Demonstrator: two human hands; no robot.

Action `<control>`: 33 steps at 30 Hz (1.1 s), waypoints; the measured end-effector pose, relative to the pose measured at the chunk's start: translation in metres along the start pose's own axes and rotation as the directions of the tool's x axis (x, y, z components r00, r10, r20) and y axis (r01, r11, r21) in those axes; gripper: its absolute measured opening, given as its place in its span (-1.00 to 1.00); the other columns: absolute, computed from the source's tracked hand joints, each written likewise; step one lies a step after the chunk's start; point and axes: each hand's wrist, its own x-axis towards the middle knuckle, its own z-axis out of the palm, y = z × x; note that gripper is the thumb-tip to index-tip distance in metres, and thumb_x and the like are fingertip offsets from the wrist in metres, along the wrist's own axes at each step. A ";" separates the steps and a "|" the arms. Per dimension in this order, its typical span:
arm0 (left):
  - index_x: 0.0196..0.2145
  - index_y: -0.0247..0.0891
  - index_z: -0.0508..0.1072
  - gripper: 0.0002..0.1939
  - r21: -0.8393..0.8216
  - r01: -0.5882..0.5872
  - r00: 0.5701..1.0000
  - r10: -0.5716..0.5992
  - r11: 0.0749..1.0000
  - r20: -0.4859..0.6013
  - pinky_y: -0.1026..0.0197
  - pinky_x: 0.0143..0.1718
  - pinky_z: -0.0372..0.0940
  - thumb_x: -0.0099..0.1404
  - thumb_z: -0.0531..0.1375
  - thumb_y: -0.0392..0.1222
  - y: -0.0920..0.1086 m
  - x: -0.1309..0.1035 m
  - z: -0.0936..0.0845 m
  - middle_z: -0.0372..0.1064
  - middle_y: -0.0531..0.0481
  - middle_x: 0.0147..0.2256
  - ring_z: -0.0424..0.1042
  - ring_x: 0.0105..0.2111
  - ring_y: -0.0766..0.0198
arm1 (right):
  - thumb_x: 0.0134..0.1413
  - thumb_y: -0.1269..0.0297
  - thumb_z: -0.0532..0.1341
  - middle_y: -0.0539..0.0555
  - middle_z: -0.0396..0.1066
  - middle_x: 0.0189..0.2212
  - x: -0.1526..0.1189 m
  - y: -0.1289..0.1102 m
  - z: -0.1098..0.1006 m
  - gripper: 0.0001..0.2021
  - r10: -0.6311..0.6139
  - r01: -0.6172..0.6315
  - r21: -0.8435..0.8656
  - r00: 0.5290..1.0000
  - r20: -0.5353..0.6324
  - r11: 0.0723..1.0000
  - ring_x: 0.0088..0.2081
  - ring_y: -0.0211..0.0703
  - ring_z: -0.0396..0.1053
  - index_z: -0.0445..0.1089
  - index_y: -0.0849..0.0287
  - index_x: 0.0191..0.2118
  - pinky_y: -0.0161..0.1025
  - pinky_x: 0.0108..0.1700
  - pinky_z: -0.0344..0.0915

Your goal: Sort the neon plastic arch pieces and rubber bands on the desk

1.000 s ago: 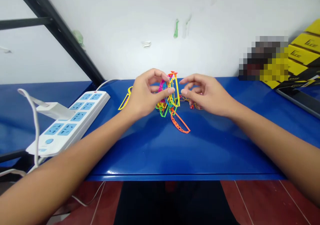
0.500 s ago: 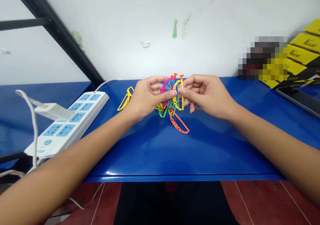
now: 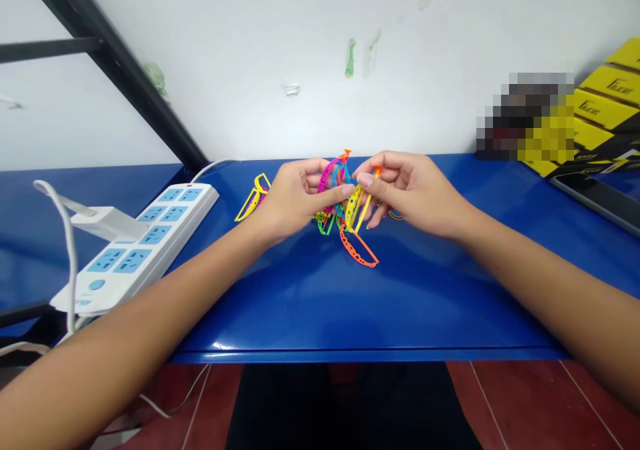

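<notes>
Pinched between thumb and fingers of my left hand [image 3: 304, 193] are small plastic toy bows, a magenta one [image 3: 327, 170] and a blue one [image 3: 337, 178], with orange suction-cup tips at their top. My right hand [image 3: 403, 189] grips a yellow toy bow [image 3: 354, 207] with a yellow, orange-tipped stick; it tilts down to the left. An orange bow [image 3: 357, 250] lies on the blue table below the hands, beside green pieces [image 3: 325, 223]. Left of my left hand lies another yellow bow [image 3: 249, 200], with a bit of magenta by it.
A white power strip [image 3: 137, 250] with a plugged-in white adapter [image 3: 107, 223] is at the left. Yellow boxes [image 3: 607, 109] and a dark phone-like object [image 3: 597, 200] stand or lie at the right. A white wall [image 3: 300, 37] rises behind the blue table [image 3: 350, 317].
The yellow bow in my right hand has tilted and moved slightly down, away from the magenta and blue bows. My left hand has barely moved.
</notes>
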 end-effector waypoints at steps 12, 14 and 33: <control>-0.19 -0.21 0.45 -0.46 0.159 -0.100 0.993 0.089 0.982 0.075 0.23 -0.46 0.38 0.31 0.45 0.32 -0.006 0.001 0.003 0.50 0.01 -0.37 0.50 -0.43 0.24 | 0.05 -0.05 0.62 0.02 0.59 -0.49 -0.002 -0.001 0.002 -0.52 -0.010 0.000 -0.107 0.996 -0.092 0.994 -0.53 -0.20 0.54 0.43 0.11 -0.21 -0.32 -0.55 0.47; -0.17 -0.21 0.45 -0.47 0.210 -0.132 0.990 0.118 0.969 0.076 0.23 -0.43 0.37 0.34 0.43 0.31 -0.006 0.001 0.002 0.48 0.01 -0.35 0.47 -0.40 0.24 | 0.07 -0.06 0.61 0.02 0.60 -0.50 -0.002 -0.001 0.002 -0.53 -0.006 -0.004 -0.100 0.995 -0.097 0.995 -0.55 -0.22 0.52 0.40 0.11 -0.23 -0.33 -0.56 0.45; -0.06 -0.21 0.49 -0.47 0.094 -0.118 0.988 0.107 0.989 0.111 0.18 -0.33 0.55 0.33 0.45 0.27 -0.002 -0.003 0.007 0.57 -0.06 -0.22 0.57 -0.29 0.16 | 0.09 -0.12 0.58 0.03 0.58 -0.53 -0.005 -0.003 0.005 -0.54 -0.016 -0.003 -0.147 0.992 -0.128 0.989 -0.54 -0.17 0.53 0.44 0.09 -0.26 -0.32 -0.62 0.33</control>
